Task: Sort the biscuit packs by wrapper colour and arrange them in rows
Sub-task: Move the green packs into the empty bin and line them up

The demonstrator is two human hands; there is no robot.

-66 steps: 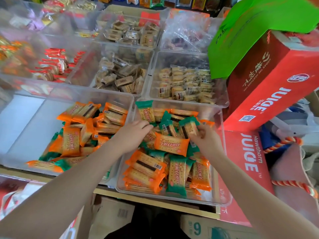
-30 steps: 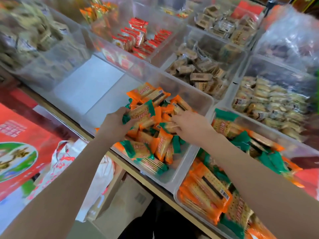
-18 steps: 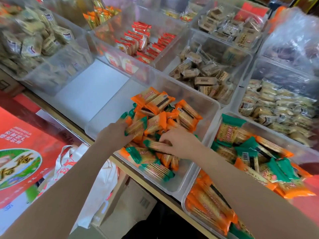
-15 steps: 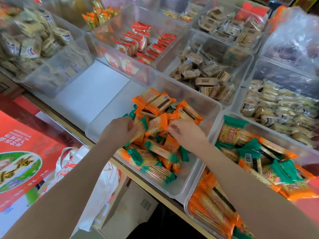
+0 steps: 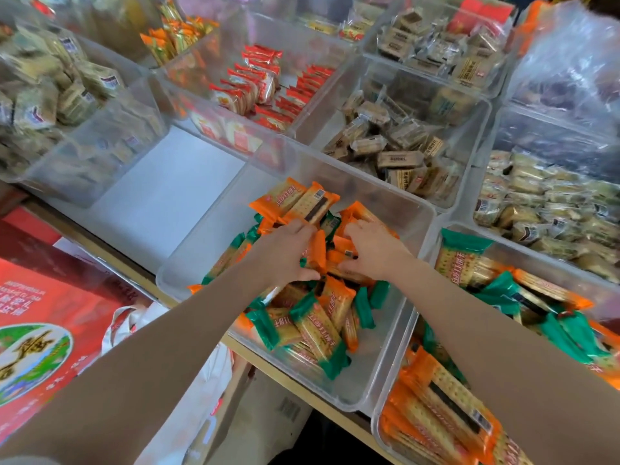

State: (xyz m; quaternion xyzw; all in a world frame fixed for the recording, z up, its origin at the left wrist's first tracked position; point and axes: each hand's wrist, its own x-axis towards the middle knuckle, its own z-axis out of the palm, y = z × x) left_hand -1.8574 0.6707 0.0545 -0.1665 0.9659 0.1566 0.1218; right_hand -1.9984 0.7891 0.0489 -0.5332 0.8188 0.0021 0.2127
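Biscuit packs [image 5: 312,260] crowd bin's [image 5: 385,374] middle; both hands [image 5: 285,253] grasp there.

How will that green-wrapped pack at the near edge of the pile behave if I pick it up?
The green-wrapped pack probably stays stiff, since flat crackers show through its clear film. Likely light for its size. The glossy wrapper may slip, and it lies loose across other packs, so neighbours could shift.

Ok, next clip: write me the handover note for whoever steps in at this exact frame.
Left hand: grips orange packs in the middle bin.
Right hand: fingers curled on the same pile; its grip is unclear.
Middle bin: orange and green packs mixed, no rows.
Right bin: also mixed.
Done: no sorting visible.
Left: separate the colours, lay rows.
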